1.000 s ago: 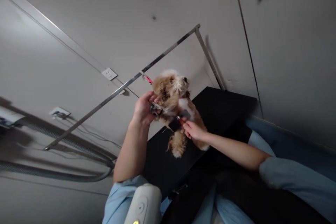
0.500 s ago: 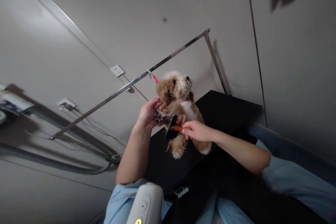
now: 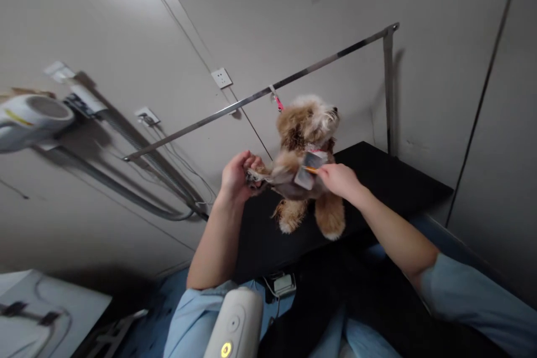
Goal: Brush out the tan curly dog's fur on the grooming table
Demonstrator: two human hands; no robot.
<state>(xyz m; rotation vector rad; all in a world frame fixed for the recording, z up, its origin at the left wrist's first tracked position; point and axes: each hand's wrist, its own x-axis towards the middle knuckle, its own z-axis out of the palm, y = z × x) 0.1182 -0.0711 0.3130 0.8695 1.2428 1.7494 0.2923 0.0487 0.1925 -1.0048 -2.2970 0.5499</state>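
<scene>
Gripping rectangular brush, fluffy dog, flat black tabletop

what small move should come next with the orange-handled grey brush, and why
Probably one short, light stroke of the orange-handled grey brush along the raised furry tan dog leg toward the bare left hand: that hand holds the leg's end out to the side, and the bare right hand has the brush at the leg, though whether it touches is unclear.
</scene>
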